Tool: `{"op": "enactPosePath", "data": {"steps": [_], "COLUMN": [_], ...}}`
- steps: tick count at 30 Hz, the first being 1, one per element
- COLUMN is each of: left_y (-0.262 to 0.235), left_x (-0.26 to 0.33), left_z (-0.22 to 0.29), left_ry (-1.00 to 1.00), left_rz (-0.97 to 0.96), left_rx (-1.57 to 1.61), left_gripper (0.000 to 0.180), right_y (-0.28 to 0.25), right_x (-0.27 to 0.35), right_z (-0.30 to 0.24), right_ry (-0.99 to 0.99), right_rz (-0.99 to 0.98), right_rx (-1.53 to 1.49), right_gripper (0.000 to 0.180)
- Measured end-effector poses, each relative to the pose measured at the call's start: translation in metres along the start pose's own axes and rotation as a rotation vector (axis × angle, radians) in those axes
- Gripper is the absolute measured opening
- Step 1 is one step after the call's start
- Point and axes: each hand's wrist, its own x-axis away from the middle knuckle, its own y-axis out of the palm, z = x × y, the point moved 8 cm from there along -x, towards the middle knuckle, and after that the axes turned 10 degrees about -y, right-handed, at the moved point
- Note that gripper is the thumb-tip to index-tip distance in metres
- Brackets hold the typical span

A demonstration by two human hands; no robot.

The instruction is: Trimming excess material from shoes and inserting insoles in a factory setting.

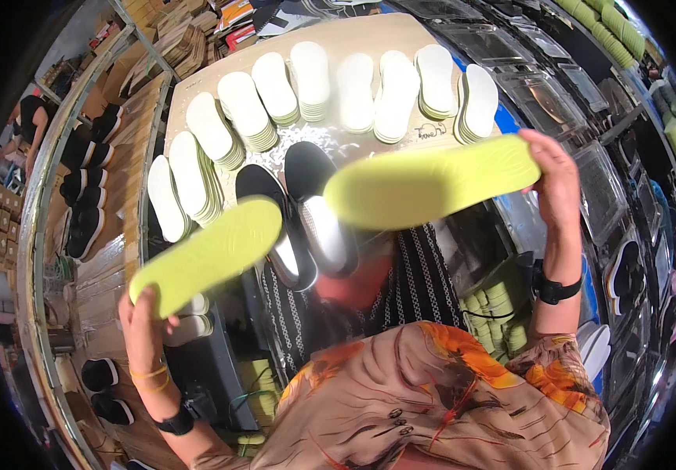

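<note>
My left hand (146, 323) is closed on one end of a yellow-green insole (211, 249), which slants up toward the middle. My right hand (555, 178) grips the end of another yellow-green insole (389, 184), held out level to the left; a dark shadow or patch lies on its face. Between and below the two insoles is a pair of black slip-on shoes, a left shoe (255, 182) and a right shoe (306, 168), openings toward me. Pale insides show in both shoes. The left insole partly covers the left shoe.
Several stacks of white insoles (245, 106) stand in an arc on a wooden board (369, 35). White scraps (330, 142) lie among them. A shelf rack with black shoes (87, 196) runs along the left. Clear plastic trays (545, 102) fill the right. Another person (32, 121) is far left.
</note>
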Motion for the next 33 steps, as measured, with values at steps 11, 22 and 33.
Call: {"op": "enactPosePath", "data": {"steps": [11, 22, 33], "left_y": [0.07, 0.145, 0.182], "left_x": [0.106, 0.099, 0.044], "left_z": [0.05, 0.013, -0.048], "left_ry": [0.366, 0.586, 0.71], "left_rz": [0.094, -0.221, -0.108], "left_rx": [-0.744, -1.005, -1.393], "left_gripper": [0.027, 0.04, 0.037], "right_y": [0.169, 0.201, 0.235], "right_x": [0.133, 0.187, 0.188], "right_z": [-0.114, -0.09, -0.012], "right_ry": [-1.175, -1.484, -1.469], "right_rz": [-0.461, -0.769, -1.066], "right_rx": [0.596, 0.497, 0.424], "right_gripper": [0.026, 0.037, 0.016]}}
